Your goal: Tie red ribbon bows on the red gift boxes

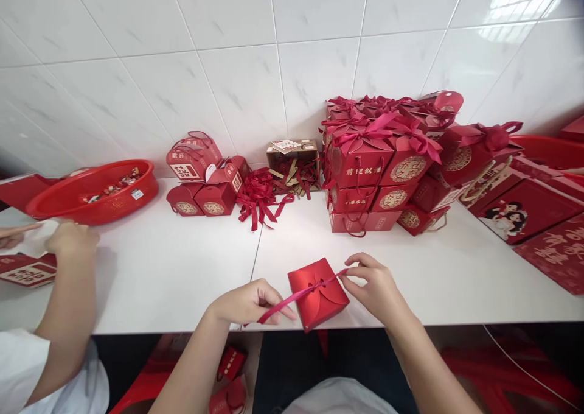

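Small red gift box [318, 293] at near edge of white table [182, 268], corner at lip. Lid crossed by ribbon [292, 297]. Left hand [249, 303] pinches one end, right hand [371, 286] the other, remaining fingers curled. Risk, judged: uneven pull drags light box off edge. Beyond: loose ribbons [260, 198], stacked tied boxes [365, 158]; co-worker's hand [70, 240] far left.

Ribbon [301, 293] stretch hidden under left hand [249, 303] fingers. Co-worker's far hand [13, 236] cut by left edge. Basin [91, 204] contents too small to tell. Second basin [552, 149], upper right, partly behind boxes [474, 149].
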{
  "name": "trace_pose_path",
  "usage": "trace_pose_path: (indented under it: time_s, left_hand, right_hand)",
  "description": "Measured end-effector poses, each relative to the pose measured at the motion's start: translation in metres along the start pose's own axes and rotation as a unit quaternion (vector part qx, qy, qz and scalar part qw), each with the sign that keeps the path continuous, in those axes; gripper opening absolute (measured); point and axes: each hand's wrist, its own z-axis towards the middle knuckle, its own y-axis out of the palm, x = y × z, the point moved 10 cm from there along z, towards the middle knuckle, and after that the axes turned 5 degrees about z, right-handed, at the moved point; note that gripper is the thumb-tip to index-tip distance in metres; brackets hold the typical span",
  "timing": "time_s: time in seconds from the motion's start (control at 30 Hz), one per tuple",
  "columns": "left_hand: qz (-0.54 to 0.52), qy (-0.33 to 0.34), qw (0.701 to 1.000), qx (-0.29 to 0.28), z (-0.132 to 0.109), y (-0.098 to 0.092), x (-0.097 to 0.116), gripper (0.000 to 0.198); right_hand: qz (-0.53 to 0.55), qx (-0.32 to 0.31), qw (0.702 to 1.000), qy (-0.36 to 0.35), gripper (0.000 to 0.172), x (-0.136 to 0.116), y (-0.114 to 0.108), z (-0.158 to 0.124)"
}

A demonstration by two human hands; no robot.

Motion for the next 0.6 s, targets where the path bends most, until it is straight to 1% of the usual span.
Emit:
trace_pose_path:
  time_s: [0.03,0.07,0.13,0.2,0.23,0.3,0.33,0.4,0.47,0.53,0.6]
  left_hand:
    - [-0.010,0.013,1.000,0.008,0.003,0.003,0.006,0.051]
    - [-0.022,0.024,0.999,0.036,0.005,0.004,0.013,0.055]
    - [-0.042,0.042,0.990,0.127,0.008,0.002,0.026,0.052]
    - [-0.020,0.056,0.973,0.225,0.006,0.001,0.040,0.040]
    - [0.013,0.063,0.963,0.261,0.005,0.003,0.047,0.033]
    - [0.112,0.079,0.940,0.312,0.005,0.010,0.063,0.024]
    - [0.166,0.084,0.924,0.333,0.004,0.014,0.069,0.025]
    - [0.262,0.091,0.890,0.363,0.004,0.021,0.077,0.034]
    - [0.330,0.094,0.861,0.375,0.006,0.027,0.078,0.043]
    - [0.359,0.106,0.847,0.377,0.006,0.030,0.077,0.048]
    - [0.354,0.132,0.849,0.370,0.006,0.032,0.077,0.048]
  right_hand:
    - [-0.005,0.031,0.999,-0.003,0.015,-0.001,-0.002,0.000]
    - [-0.007,0.054,0.998,-0.008,0.017,-0.004,-0.003,0.000]
    - [-0.001,0.070,0.997,-0.023,0.018,-0.013,-0.001,0.000]
    - [0.021,0.043,0.998,-0.036,0.017,-0.024,0.008,-0.001]
    - [0.040,0.019,0.998,-0.036,0.016,-0.028,0.015,-0.001]
    - [0.080,-0.025,0.996,-0.020,0.015,-0.033,0.027,-0.003]
    - [0.098,-0.040,0.994,-0.006,0.014,-0.033,0.033,-0.003]
    - [0.120,-0.053,0.991,0.023,0.014,-0.030,0.039,-0.004]
    - [0.133,-0.062,0.988,0.050,0.013,-0.025,0.043,-0.004]
    - [0.138,-0.076,0.985,0.073,0.010,-0.021,0.045,-0.004]
    - [0.125,-0.094,0.984,0.090,0.007,-0.018,0.045,-0.003]
